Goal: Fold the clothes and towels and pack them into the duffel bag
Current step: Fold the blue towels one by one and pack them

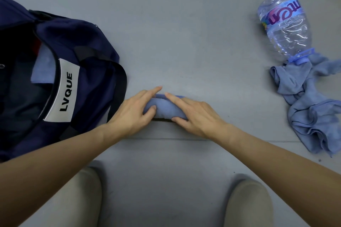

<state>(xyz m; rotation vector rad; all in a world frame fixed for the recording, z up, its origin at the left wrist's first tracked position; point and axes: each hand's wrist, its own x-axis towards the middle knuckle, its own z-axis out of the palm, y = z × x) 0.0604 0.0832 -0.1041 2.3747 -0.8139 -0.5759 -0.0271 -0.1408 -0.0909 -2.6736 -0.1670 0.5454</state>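
Progress: your left hand (135, 111), right hand (193, 114) clasped rolled towel (166, 106); duffel bag (88, 46) left held folded cloth (43, 72); crumpled cloth (311, 116) right unfolded.

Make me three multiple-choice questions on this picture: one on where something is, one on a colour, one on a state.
1. Where is the duffel bag relative to the rolled towel?
A) to its left
B) to its right
C) beneath it

2. What colour is the crumpled cloth by the plastic bottle?
A) red
B) light blue
C) white

3. What state is the duffel bag in?
A) zipped shut
B) open
C) turned upside down

Answers:
1 A, it fills the left of the view.
2 B, it matches the towel's blue.
3 B, its dark inside shows past the rim.
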